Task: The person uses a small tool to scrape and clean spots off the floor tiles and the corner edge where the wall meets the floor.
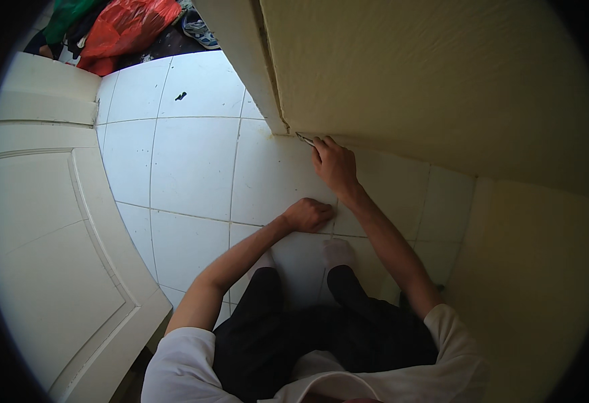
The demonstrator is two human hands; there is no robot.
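Observation:
My right hand point(337, 164) reaches to the foot of the yellowish wall point(429, 74), closed in a pinch around a slim pale tool point(304, 140) with a dark tip. Its exact kind is too small to make out. The tip points at the bottom corner where the wall meets the white door frame point(241, 54), close to the floor. A dark crack point(271, 60) runs along the seam between frame and wall. Lower down, my left hand point(308, 215) is curled into a fist just over or on the tiles, with nothing seen in it; the palm side is hidden.
A cream panelled door point(46, 228) stands at the left. White floor tiles point(190, 161) stretch through the doorway, with a small dark scrap point(181, 96) on them. Beyond lie a red plastic bag point(130, 30) and a shoe point(200, 29). My feet point(339, 253) are close below my hands.

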